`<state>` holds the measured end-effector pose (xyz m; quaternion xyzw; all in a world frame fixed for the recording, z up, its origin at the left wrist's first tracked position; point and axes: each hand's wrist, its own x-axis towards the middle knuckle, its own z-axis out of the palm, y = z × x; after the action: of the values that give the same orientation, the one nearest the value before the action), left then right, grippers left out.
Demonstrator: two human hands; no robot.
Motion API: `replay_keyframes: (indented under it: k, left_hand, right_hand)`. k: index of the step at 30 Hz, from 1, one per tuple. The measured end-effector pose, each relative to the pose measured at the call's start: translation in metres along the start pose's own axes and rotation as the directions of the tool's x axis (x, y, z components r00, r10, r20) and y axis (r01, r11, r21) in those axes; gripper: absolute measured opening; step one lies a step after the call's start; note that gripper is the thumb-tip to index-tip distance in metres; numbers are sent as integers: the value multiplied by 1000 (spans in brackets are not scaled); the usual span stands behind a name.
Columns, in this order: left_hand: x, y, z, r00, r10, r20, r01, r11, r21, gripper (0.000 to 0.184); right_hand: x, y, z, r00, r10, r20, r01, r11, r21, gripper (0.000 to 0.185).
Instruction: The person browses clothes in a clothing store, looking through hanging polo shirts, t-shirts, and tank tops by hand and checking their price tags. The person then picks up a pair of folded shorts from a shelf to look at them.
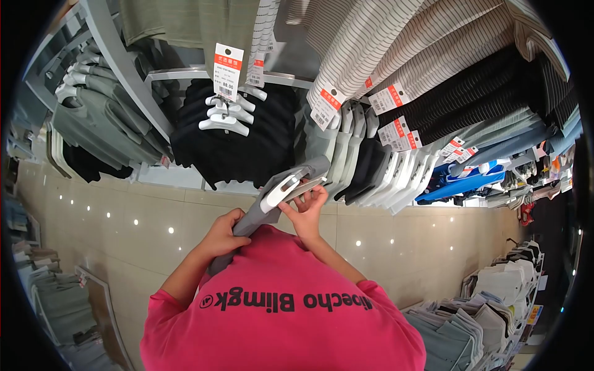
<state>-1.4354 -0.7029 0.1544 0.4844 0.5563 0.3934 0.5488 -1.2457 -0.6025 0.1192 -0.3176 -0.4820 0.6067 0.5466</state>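
Beige floor tiles (pixel 154 207) are gleaming with bright spots beside hanging clothes (pixel 226 151). My left grip (pixel 226 234), closed, is clasping a grey garment (pixel 252 219) in front of my pink shirt (pixel 284 337); my right grip (pixel 304 208) is pinching a pale flat piece (pixel 309 186) beside its white hanger (pixel 278 195).

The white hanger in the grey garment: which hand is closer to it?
Right. The right hand is right by the white hanger; the left hand is farther away, gripping the grey garment lower down.
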Motion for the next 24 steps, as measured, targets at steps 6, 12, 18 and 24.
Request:
replay_keyframes:
  k: [6, 12, 18, 24]
  left_hand:
    - [1, 5, 1, 1000, -12, 26, 11, 1000, 28, 33]
    - [2, 3, 3, 999, -11, 38, 8, 998, 66, 34]
    - [1, 3, 3, 999, -13, 36, 9, 994, 109, 34]
    - [2, 2, 0, 999, -31, 28, 28, 994, 104, 35]
  right_hand:
    - [-4, -1, -6, 999, -54, -8, 53, 993, -105, 78]
    - [-10, -1, -14, 1000, 5, 30, -2, 994, -111, 77]
    - [-12, 8, -14, 999, -38, -25, 35, 991, -129, 78]
    - [-11, -1, -15, 984, -118, 134, 163, 900, -405, 74]
